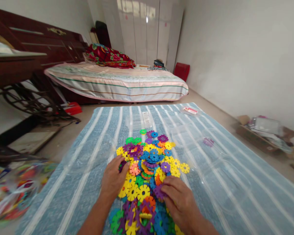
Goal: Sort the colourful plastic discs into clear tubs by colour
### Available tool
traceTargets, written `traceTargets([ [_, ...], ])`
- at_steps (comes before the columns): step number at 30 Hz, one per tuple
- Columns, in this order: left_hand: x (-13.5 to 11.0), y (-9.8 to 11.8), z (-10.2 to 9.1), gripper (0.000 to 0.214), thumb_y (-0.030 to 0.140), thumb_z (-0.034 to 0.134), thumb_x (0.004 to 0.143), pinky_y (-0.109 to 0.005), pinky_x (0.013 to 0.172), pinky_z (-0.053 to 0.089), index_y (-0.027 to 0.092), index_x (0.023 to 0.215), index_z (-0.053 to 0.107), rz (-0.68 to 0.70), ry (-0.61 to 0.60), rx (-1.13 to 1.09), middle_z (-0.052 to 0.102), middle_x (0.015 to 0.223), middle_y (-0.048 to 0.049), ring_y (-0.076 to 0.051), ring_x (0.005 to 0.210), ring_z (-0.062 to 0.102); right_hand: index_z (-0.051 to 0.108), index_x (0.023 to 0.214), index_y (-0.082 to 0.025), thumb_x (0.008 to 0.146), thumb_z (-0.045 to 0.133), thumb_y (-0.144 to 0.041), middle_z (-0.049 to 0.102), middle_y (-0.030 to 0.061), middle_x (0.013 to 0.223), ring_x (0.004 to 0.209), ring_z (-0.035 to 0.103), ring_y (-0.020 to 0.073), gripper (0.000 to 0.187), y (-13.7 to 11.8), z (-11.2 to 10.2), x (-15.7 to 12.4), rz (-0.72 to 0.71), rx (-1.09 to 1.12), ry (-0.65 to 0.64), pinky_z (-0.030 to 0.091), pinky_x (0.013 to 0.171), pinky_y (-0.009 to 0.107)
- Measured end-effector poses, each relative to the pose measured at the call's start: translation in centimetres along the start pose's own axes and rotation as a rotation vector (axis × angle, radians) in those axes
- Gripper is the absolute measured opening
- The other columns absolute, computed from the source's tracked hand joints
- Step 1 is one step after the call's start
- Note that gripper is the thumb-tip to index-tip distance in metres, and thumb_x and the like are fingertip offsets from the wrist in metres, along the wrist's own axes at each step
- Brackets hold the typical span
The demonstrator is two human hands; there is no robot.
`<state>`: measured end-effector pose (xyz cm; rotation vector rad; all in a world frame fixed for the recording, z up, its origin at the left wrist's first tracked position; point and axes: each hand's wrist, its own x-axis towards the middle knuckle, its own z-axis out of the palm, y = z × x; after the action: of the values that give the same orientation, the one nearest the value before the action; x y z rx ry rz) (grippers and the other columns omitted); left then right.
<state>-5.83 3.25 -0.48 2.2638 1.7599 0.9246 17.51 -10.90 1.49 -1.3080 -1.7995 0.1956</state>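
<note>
A heap of flat, notched plastic flower discs [143,193] in yellow, blue, green, orange and purple is spread over the striped cloth. My left hand [114,176] is at the heap's left side, thumb and fingers closed around a dark purple disc [122,166]. Across from it, my right hand [180,197] pinches a purple flower disc [159,192] at the right edge of the heap. Several square purple pieces [163,138] lie among the discs towards the far end.
Clear plastic boxes [134,121] stand on the striped cloth [88,143]; one at right has purple pieces [208,141] in it. A bag of colourful pieces [22,189] lies at left. Beyond are a bed [117,83], a sewing machine table [17,60] and a cardboard box [254,135].
</note>
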Motion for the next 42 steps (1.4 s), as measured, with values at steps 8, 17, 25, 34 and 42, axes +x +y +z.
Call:
traceTargets([
  [8,0.5,-0.8,0.3,0.043,0.054,0.043,0.081,-0.040,0.096,0.048,0.017,0.092,0.064,0.030,0.037,0.006,0.068,0.107,-0.0119,-0.027,0.103,0.063,0.062,0.100,-0.022,0.090,0.045,-0.016,0.069,0.0044,0.080,0.072,0.065,0.0162,0.021,-0.4,-2.4,1.9,-0.107,-0.042,0.047,0.054,0.065,0.028],
  [17,0.3,-0.6,0.2,0.044,0.052,0.043,0.082,-0.041,0.097,0.047,0.016,0.094,0.064,0.027,0.019,0.017,0.068,0.109,-0.0131,-0.027,0.104,0.062,0.067,0.099,-0.020,0.089,0.046,-0.042,0.072,0.0067,0.081,0.068,0.067,0.0217,0.033,7.5,-13.5,6.5,0.279,-0.626,0.359,0.047,0.062,0.031],
  [25,0.1,0.0,0.2,0.038,0.048,0.045,0.082,-0.040,0.096,0.047,0.017,0.096,0.063,0.002,0.005,0.025,0.066,0.112,-0.0121,-0.025,0.105,0.062,0.067,0.107,-0.013,0.085,0.049,-0.044,0.070,0.0184,0.091,0.073,0.065,0.0295,0.043,13.0,-18.5,7.5,0.657,-0.993,0.104,0.040,0.055,0.035],
  [34,0.0,-0.2,0.3,0.042,0.049,0.043,0.083,-0.042,0.098,0.045,0.015,0.097,0.063,-0.009,-0.012,0.018,0.065,0.114,-0.0147,-0.027,0.108,0.060,0.065,0.093,-0.020,0.089,0.048,-0.030,0.069,0.0059,0.091,0.085,0.064,0.0189,0.020,3.2,-7.0,4.9,0.130,-0.309,0.052,0.050,0.077,0.030],
  [42,-0.1,-0.2,0.3,0.036,0.046,0.046,0.083,-0.040,0.097,0.046,0.017,0.097,0.064,-0.001,0.011,0.026,0.066,0.113,-0.0122,-0.025,0.107,0.061,0.065,0.086,-0.021,0.083,0.054,-0.018,0.065,0.0058,0.093,0.090,0.059,0.0191,0.011,0.4,-0.2,6.7,0.058,-0.214,-0.125,0.048,0.081,0.030],
])
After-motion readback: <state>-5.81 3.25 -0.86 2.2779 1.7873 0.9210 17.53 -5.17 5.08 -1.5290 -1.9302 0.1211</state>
